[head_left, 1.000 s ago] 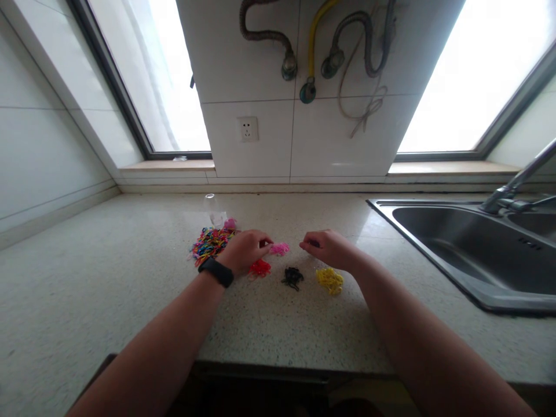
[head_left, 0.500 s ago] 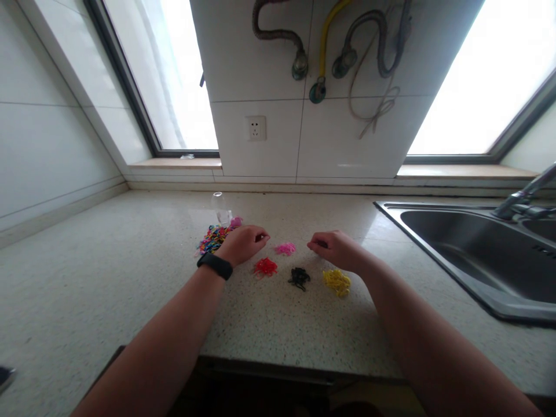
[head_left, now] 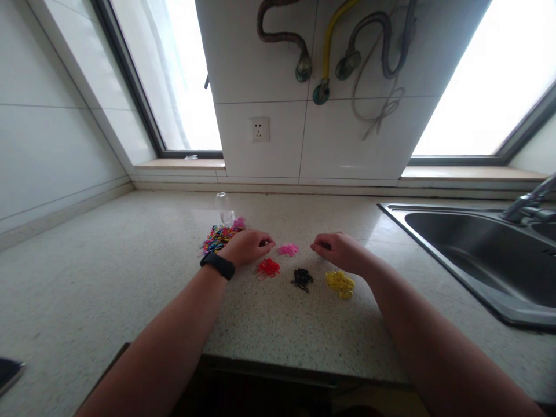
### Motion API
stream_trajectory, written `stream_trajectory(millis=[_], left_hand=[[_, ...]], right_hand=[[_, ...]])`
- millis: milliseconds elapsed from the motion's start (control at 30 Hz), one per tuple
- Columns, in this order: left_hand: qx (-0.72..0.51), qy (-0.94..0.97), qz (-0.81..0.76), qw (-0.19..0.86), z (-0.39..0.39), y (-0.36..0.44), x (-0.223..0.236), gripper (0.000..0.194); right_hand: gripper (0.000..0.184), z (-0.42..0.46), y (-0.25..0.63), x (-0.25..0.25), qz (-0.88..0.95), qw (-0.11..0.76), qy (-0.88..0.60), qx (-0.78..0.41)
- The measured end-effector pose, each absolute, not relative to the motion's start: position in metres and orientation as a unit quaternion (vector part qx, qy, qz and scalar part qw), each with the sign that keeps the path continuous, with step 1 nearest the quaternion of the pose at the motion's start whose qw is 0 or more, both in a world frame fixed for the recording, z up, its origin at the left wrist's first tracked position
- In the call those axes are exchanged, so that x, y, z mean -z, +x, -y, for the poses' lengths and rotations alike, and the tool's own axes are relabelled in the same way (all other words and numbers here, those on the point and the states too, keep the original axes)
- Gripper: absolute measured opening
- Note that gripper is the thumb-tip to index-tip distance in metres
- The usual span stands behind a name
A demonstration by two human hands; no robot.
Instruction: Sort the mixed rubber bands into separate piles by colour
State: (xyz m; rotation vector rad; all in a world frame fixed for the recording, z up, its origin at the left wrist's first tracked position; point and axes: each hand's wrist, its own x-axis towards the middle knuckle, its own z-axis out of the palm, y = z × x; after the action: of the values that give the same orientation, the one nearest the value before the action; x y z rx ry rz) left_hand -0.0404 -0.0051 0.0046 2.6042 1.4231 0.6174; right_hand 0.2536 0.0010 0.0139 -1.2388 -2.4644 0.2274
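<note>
My left hand, with a black band on the wrist, is closed in a pinch; what is in its fingertips, if anything, is too small to make out. It is beside a mixed heap of colourful small rubber bands and just left of a pink pile of bands. A red pile lies just below that hand. On the other side of the pink bands, my right hand has its fingers curled together, their contents hidden. Below it are a yellow pile and a black pile.
A clear container stands behind the mixed heap. To the right, a steel sink with a faucet is set into the speckled countertop. A dark object lies at the far left edge.
The whole view has shifted slightly. My left hand has come a little lower, its fingertips closer together; my right hand keeps nearly the same place and curled pose. The piles look the same.
</note>
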Motion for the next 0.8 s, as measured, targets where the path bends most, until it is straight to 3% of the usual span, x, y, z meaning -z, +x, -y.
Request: stream_trajectory(millis=[333, 533, 700, 800], left_hand=[[-0.448, 0.655, -0.609, -0.008, 0.006, -0.087, -0.024, 0.036], [-0.432, 0.589, -0.683, -0.010, -0.003, -0.106, -0.018, 0.039], [-0.412, 0.567, -0.713, -0.013, -0.006, -0.108, -0.015, 0.039], [-0.416, 0.550, -0.724, -0.022, -0.006, -0.109, -0.014, 0.042]], right_hand=[[0.028, 0.006, 0.253, -0.019, 0.855, 0.236, -0.447, -0.116], [0.030, 0.004, 0.224, -0.030, 0.819, 0.339, -0.431, -0.173], [0.019, 0.001, 0.166, -0.048, 0.887, 0.254, -0.363, -0.129], [0.021, -0.012, 0.127, -0.048, 0.911, 0.189, -0.355, -0.089]])
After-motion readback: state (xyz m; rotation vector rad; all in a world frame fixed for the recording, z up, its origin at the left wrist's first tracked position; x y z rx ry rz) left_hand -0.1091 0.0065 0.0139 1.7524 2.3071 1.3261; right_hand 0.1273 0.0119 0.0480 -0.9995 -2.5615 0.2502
